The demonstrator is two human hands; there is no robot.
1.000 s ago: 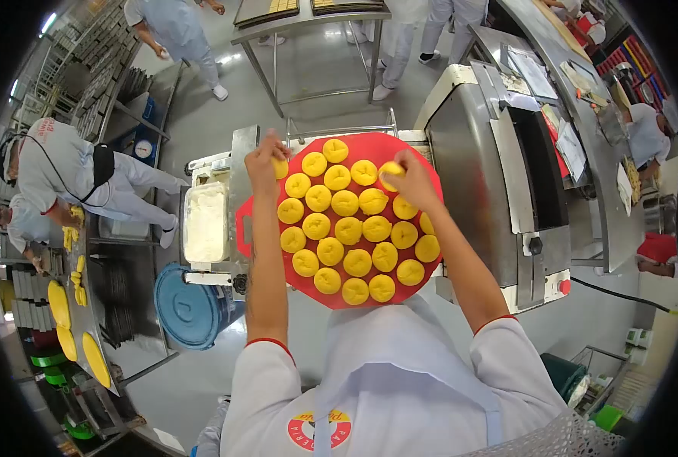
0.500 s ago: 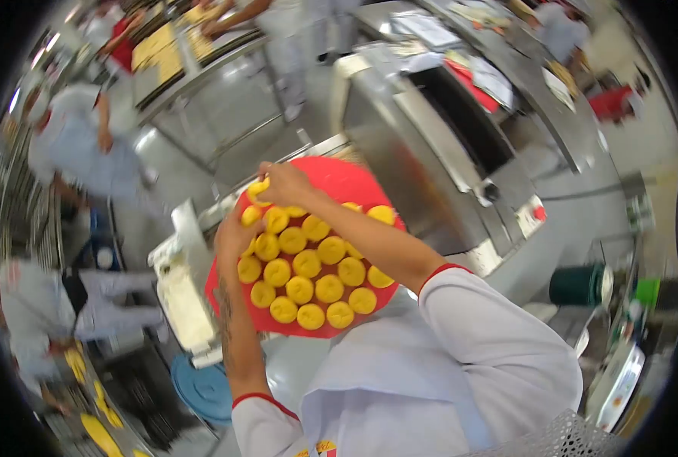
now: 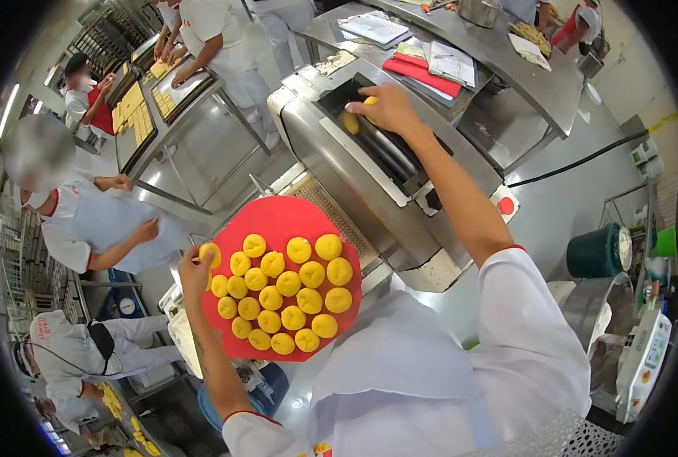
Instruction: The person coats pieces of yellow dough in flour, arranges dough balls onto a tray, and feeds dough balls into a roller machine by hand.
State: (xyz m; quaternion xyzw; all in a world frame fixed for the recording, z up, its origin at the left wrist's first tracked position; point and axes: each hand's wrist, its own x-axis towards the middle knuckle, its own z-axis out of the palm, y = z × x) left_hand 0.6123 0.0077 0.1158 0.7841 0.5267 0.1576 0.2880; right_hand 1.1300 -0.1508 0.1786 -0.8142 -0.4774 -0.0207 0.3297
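Note:
A red board (image 3: 259,218) bears several round yellow dough pieces (image 3: 288,284), each dented in the middle. My left hand (image 3: 195,271) is at the board's left edge, its fingers closed on a yellow dough piece (image 3: 210,254). Over the open top of a steel roller machine (image 3: 369,179) is my right hand (image 3: 383,109), with a yellow piece (image 3: 350,123) at its fingertips above the dark rollers. Another bit of yellow shows by its index finger.
Papers and a red folder (image 3: 423,76) lie on the steel table behind the machine. Several co-workers stand at the left and back, some beside trays of dough (image 3: 133,116). A blue bin is below the board, a green bin (image 3: 594,251) at the right.
My right hand has moved from the board to the machine's rollers. My left hand has stayed near the board's left edge with a dough piece. The view has turned towards the machine.

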